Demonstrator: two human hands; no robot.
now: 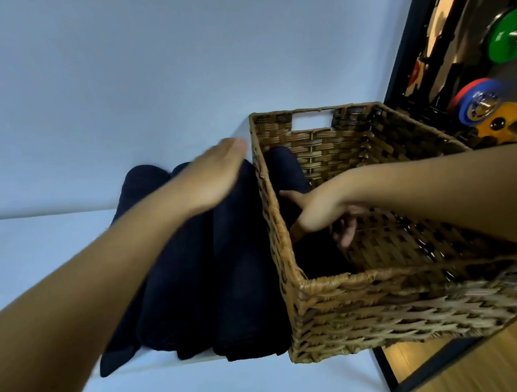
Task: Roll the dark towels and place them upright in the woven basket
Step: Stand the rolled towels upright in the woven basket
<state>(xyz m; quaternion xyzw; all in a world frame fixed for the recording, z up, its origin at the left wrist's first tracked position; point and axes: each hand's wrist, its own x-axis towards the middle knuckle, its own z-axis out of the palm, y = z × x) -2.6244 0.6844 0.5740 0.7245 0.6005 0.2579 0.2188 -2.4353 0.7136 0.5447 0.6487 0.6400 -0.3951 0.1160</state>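
The right hand (317, 209) is down inside the woven basket (335, 282), thumb against a dark towel (286, 169) that stands at the wall beside it. Its fingers curl lower, and I cannot tell whether they grip. The left hand (215, 174) is flat, fingers straight, over the rolled towels (245, 274) lying outside that wall. The task looks early on: several rolls are still to go in.

I have one view only: the head-worn camera sits close above the woven basket (384, 316), a little to its left, looking forward and down; its wide lens catches the white wall (86, 70) behind the basket.
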